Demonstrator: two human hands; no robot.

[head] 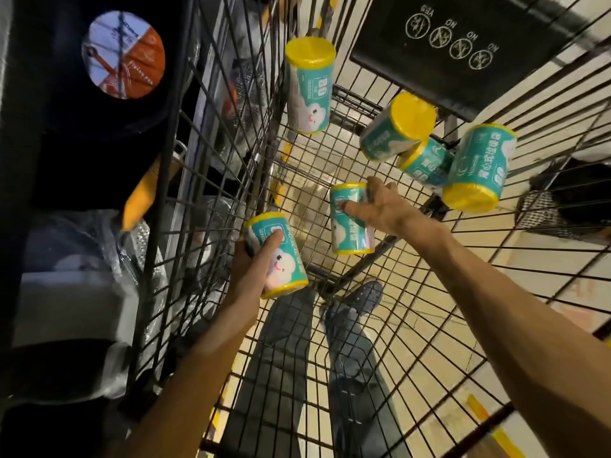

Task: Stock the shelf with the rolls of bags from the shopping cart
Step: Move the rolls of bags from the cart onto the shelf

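Teal, yellow-capped cylindrical rolls fill both your grips: left hand (253, 269) wraps one glossy roll (276, 254), right hand (380, 204) clasps another roll (350, 223), inside the wire cart (429, 292).

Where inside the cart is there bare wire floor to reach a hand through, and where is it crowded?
Bare cart floor lies in the near half, between the two forearms. Another patch sits between the upright roll and the right hand. Crowded: the far right corner, where three rolls bunch under the black seat flap.
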